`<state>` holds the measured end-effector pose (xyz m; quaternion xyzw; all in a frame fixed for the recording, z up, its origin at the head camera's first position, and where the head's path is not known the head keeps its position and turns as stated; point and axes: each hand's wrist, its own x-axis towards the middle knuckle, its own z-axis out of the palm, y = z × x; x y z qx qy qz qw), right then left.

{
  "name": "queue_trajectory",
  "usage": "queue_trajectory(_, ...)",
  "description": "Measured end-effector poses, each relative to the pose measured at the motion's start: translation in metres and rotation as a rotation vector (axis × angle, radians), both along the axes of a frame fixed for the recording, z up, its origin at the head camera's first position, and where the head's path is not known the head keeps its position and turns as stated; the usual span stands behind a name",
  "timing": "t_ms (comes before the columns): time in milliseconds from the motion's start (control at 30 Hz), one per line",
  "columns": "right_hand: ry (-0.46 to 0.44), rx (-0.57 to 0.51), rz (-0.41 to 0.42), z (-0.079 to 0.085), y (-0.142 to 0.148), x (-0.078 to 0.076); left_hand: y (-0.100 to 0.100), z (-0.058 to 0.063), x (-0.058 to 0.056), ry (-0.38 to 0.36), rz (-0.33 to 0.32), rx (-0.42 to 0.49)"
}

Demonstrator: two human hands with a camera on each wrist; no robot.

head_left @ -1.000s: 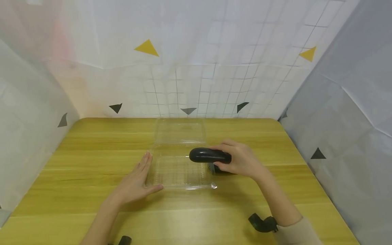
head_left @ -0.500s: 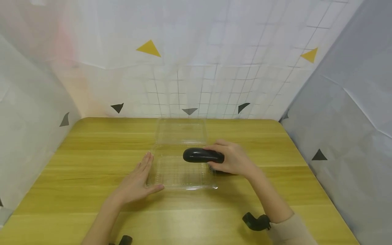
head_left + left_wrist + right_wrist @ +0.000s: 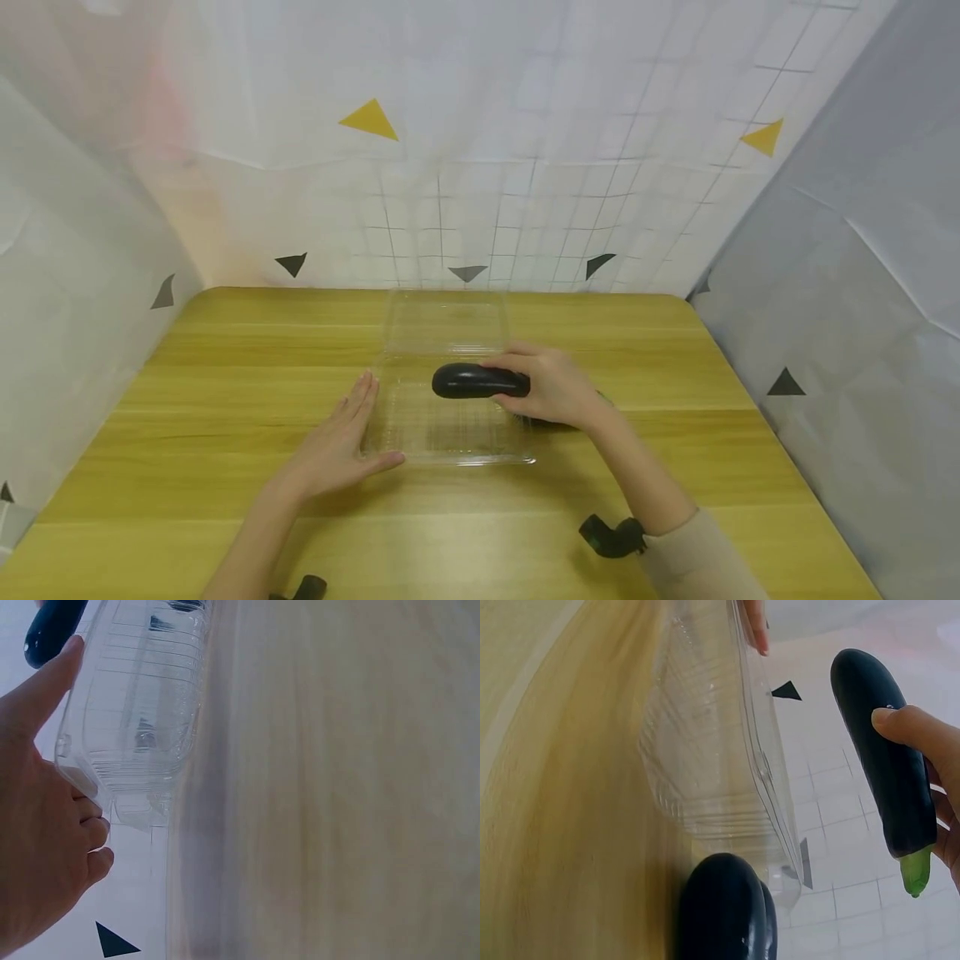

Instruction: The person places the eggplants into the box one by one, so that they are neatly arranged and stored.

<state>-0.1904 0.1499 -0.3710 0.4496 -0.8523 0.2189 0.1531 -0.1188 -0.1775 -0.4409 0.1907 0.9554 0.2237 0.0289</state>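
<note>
A dark purple eggplant [image 3: 478,382] with a green stem is held in my right hand [image 3: 551,387], above the right half of a clear plastic clamshell container [image 3: 480,459]. In the right wrist view the thumb lies along the side of the eggplant [image 3: 870,742], which is raised clear of the container rim. My left hand [image 3: 330,446] rests against the container's left side, fingers straight along it and thumb at the front left corner. The container's lid [image 3: 447,321] lies folded open toward the back.
More dark eggplants [image 3: 724,915] lie on the table just right of the container, largely hidden under my right hand and forearm in the head view. White sheeting walls [image 3: 465,183] enclose the wooden table [image 3: 225,375] at the back and sides. Black wrist mounts [image 3: 611,537] hang from the forearms.
My right hand has moved left with the eggplant, bringing it further over the container. The left hand and container keep their places, with only a slight shift of the head view.
</note>
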Motion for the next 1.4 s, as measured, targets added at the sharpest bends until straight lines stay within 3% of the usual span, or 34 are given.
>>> queue_trajectory(1400,-0.025,-0.031,0.028,-0.021,-0.039,-0.017,0.000,-0.002,0.000,0.003,0.016,0.018)
